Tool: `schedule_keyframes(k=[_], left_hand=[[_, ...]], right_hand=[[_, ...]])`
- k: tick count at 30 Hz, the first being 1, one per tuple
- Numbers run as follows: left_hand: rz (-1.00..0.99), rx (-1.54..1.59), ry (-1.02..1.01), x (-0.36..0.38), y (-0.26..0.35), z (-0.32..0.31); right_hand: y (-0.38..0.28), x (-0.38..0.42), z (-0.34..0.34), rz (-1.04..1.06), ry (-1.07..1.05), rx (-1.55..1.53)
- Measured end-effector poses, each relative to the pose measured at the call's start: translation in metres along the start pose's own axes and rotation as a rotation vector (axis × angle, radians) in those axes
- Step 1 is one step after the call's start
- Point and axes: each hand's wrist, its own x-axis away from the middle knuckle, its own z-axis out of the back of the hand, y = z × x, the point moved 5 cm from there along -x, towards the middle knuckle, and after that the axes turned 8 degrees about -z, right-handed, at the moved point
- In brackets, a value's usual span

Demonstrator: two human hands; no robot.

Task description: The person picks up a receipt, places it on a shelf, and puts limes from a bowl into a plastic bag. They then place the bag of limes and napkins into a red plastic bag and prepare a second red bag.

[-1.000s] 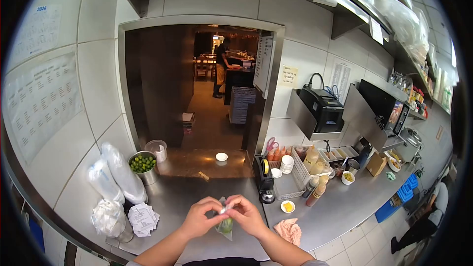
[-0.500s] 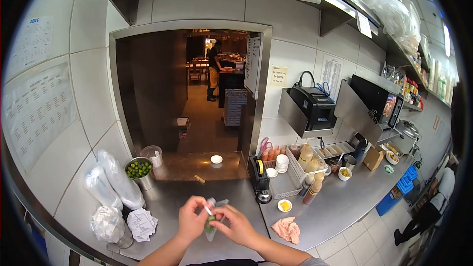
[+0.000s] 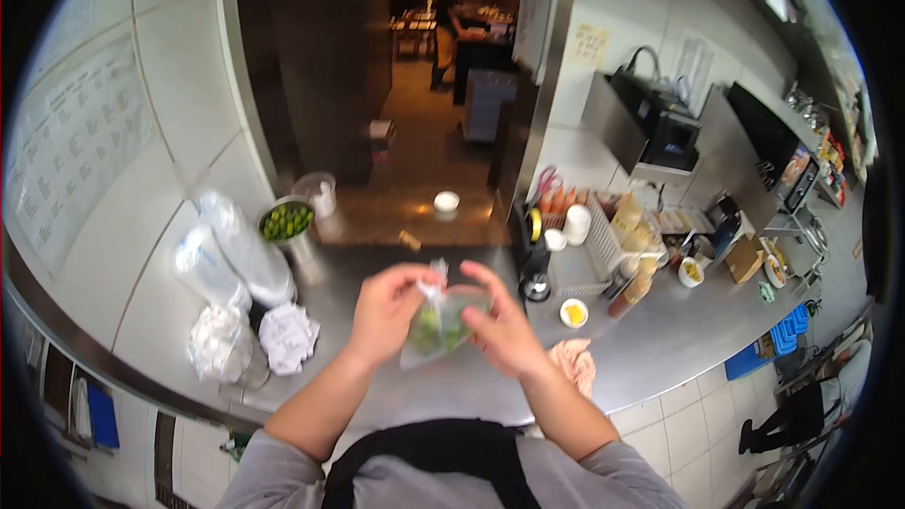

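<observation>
A small clear plastic bag (image 3: 432, 335) with green pieces inside hangs between my hands above the steel counter, its top gathered and twisted. My left hand (image 3: 385, 313) pinches the gathered neck from the left. On the other side my right hand (image 3: 504, 325) is spread, thumb and index finger apart, the thumb overlapping the bag's right edge. Motion blurs the bag, so its contents show only as green shapes. A metal container of small green citrus fruits (image 3: 287, 222) stands beyond my left hand.
Wrapped plastic packs (image 3: 247, 250) and paper slips (image 3: 288, 337) lie left. A tape dispenser (image 3: 534, 254), white basket (image 3: 577, 273), sauce bottles (image 3: 633, 287), a small bowl with yellow contents (image 3: 573, 312) and a pink cloth (image 3: 573, 363) are right. A person (image 3: 820, 405) stands far right.
My view has tipped downward. The bag now shows broader between my hands; my right fingers have spread away from its neck, while my left hand keeps its pinch.
</observation>
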Motion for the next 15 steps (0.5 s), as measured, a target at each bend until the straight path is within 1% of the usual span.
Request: schedule_keyframes(k=[1,2,5,6,8,9,11,13,15], left_hand=[[0.007,0.000,0.016,-0.004,0.003,0.001],[-0.004,0.012,0.042,-0.007,0.001,0.002],[0.046,0.166,0.034,-0.009,-0.007,0.001],[0.056,0.164,0.043,-0.010,-0.007,0.003],[0.089,0.317,-0.029,-0.010,-0.008,0.001],[0.097,0.318,-0.023,-0.011,-0.005,0.003],[0.154,0.606,-0.101,-0.013,0.001,0.002],[0.162,0.565,-0.043,-0.014,-0.007,0.002],[0.159,0.323,0.072,-0.014,-0.013,0.004]], right_hand=[[0.004,0.001,-0.005,-0.155,-0.046,-0.374],[0.008,-0.001,-0.005,-0.144,-0.057,-0.465],[0.019,-0.002,-0.004,-0.079,0.042,-0.395],[0.021,-0.004,-0.004,-0.091,0.041,-0.400],[0.021,-0.004,0.000,-0.029,0.076,-0.384],[0.023,-0.004,0.001,-0.039,0.079,-0.386],[0.022,-0.005,0.005,0.009,0.127,-0.313],[0.021,-0.006,0.002,-0.008,0.127,-0.299],[0.017,-0.006,-0.003,-0.057,0.134,-0.348]])
